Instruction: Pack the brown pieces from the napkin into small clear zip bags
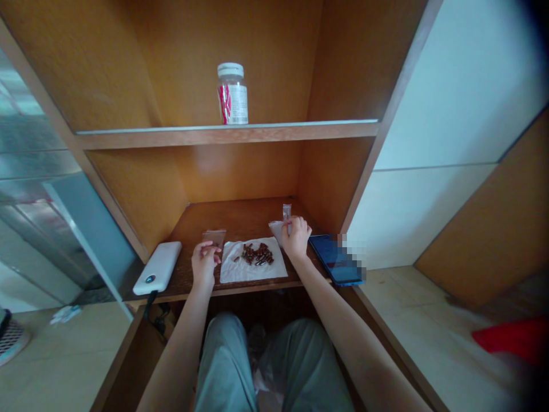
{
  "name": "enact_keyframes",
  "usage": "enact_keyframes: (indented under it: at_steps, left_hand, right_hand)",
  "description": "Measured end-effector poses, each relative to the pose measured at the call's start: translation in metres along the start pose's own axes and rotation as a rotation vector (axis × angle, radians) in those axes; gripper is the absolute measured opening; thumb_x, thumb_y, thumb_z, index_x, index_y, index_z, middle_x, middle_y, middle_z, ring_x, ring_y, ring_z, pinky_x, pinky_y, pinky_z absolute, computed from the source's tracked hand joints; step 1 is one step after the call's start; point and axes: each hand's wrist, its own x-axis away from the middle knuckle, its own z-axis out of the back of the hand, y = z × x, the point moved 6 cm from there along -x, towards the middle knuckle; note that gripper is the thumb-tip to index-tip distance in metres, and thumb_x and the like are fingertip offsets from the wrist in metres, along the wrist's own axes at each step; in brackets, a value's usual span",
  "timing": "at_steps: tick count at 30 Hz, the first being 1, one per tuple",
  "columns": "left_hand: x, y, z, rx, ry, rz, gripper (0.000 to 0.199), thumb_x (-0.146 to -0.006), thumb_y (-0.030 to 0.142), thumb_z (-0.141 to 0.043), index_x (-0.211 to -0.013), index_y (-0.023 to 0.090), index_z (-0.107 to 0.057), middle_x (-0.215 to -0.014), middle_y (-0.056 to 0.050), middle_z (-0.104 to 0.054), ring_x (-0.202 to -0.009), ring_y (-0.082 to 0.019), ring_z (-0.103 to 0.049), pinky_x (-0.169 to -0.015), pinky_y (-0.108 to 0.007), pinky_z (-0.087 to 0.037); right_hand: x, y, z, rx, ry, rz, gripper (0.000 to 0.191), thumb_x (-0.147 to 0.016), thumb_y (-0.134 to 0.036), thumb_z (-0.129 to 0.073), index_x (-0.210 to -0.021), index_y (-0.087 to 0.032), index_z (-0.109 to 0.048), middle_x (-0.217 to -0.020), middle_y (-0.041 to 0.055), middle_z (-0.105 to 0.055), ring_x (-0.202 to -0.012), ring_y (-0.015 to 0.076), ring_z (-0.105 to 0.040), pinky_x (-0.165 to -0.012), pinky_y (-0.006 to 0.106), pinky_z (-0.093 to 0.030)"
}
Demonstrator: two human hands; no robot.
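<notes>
With left hand (205, 262) and right hand (295, 236) half-curled, holds unclear from here, gentleness suits brown capsules (258, 254) near the front edge of the surface (246, 216).

The scene is recorded by a single head-worn camera directed forward and down. The open cabinet (249, 171) is faced nearly straight on at close range; the left hand (205, 260) and right hand (295, 236) are viewed from above and behind.
</notes>
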Motion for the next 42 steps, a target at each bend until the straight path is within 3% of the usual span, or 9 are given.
enact_keyframes:
  at_steps: [4,7,13,16,22,27,31,38,42]
  left_hand:
    - [-0.001,-0.002,0.004,0.095,0.001,0.032,0.021,-0.058,0.021,-0.058,-0.078,0.016,-0.051,-0.056,0.003,-0.057,-0.038,-0.005,-0.045,-0.039,-0.017,-0.028]
    - [0.000,-0.001,0.004,0.136,-0.040,0.054,0.022,-0.058,0.023,-0.060,-0.077,0.015,-0.052,-0.057,0.002,-0.058,-0.044,-0.008,-0.051,-0.042,-0.018,-0.031]
    - [0.005,0.006,-0.003,0.140,-0.161,0.040,0.024,-0.066,0.034,-0.059,-0.078,0.014,-0.056,-0.059,-0.001,-0.059,-0.049,-0.010,-0.053,-0.046,-0.021,-0.034]
    - [0.006,0.004,-0.005,0.174,-0.196,0.085,0.026,-0.068,0.037,-0.058,-0.079,0.014,-0.058,-0.061,-0.001,-0.060,-0.053,-0.011,-0.054,-0.050,-0.022,-0.038]
    - [0.009,0.006,-0.010,0.270,-0.254,0.113,0.021,-0.063,0.027,-0.063,-0.083,0.019,-0.058,-0.084,0.001,-0.061,-0.072,-0.011,-0.058,-0.062,-0.023,-0.041]
    - [0.014,0.011,-0.010,0.183,-0.290,0.068,0.033,-0.053,0.015,-0.064,-0.085,0.021,-0.056,-0.080,0.001,-0.061,-0.069,-0.012,-0.057,-0.060,-0.023,-0.040]
    - [0.014,0.010,-0.006,0.161,-0.263,0.028,0.022,-0.051,0.012,-0.060,-0.069,0.019,-0.051,-0.075,0.002,-0.060,-0.058,-0.010,-0.053,-0.051,-0.021,-0.036]
    - [0.009,0.005,-0.002,0.040,-0.224,-0.073,0.005,-0.055,0.014,-0.054,-0.054,0.017,-0.051,-0.067,0.001,-0.056,-0.055,-0.009,-0.049,-0.047,-0.019,-0.032]
    - [0.011,0.007,-0.004,-0.046,-0.260,-0.148,0.009,-0.058,0.013,-0.050,-0.054,0.018,-0.057,-0.080,-0.002,-0.060,-0.069,-0.013,-0.054,-0.053,-0.021,-0.036]
  right_hand:
    - [0.013,-0.029,0.013,-0.428,-0.017,0.106,0.012,-0.081,-0.025,-0.041,-0.078,-0.017,-0.049,-0.083,0.0060,-0.054,-0.080,0.0164,-0.049,-0.075,0.031,-0.038]
    - [0.030,-0.051,0.010,-0.723,-0.102,-0.024,0.014,-0.081,-0.031,-0.044,-0.080,-0.018,-0.049,-0.077,0.0036,-0.053,-0.069,0.0133,-0.050,-0.066,0.027,-0.042]
    - [0.070,-0.103,-0.030,-1.253,-0.595,-0.299,0.026,-0.067,-0.041,-0.061,-0.072,-0.020,-0.048,-0.063,-0.0028,-0.055,-0.045,0.0084,-0.049,-0.044,0.022,-0.042]
    - [0.082,-0.114,-0.042,-1.297,-0.704,-0.380,0.029,-0.061,-0.041,-0.066,-0.070,-0.019,-0.048,-0.058,-0.0043,-0.056,-0.038,0.0081,-0.049,-0.037,0.020,-0.037]
    - [0.092,-0.118,-0.053,-1.316,-0.767,-0.507,0.029,-0.059,-0.037,-0.067,-0.071,-0.019,-0.048,-0.054,-0.0055,-0.057,-0.030,0.0072,-0.044,-0.030,0.019,-0.032]
    - [0.098,-0.119,-0.053,-1.241,-0.877,-0.480,0.024,-0.063,-0.034,-0.064,-0.071,-0.019,-0.048,-0.046,-0.0081,-0.051,-0.028,0.0071,-0.042,-0.028,0.019,-0.033]
    - [0.099,-0.116,-0.049,-1.119,-0.975,-0.450,0.018,-0.068,-0.031,-0.060,-0.077,-0.019,-0.051,-0.046,-0.0086,-0.050,-0.027,0.0073,-0.043,-0.027,0.019,-0.035]
    - [0.077,-0.108,-0.039,-1.058,-0.885,-0.466,0.028,-0.081,-0.041,-0.043,-0.083,-0.015,-0.052,-0.065,0.0007,-0.063,-0.027,0.0041,-0.040,-0.024,0.017,-0.030]
    - [0.067,-0.112,-0.041,-1.025,-0.898,-0.406,0.035,-0.077,-0.049,-0.048,-0.073,-0.015,-0.053,-0.053,-0.0019,-0.057,-0.024,0.0039,-0.037,-0.023,0.017,-0.025]
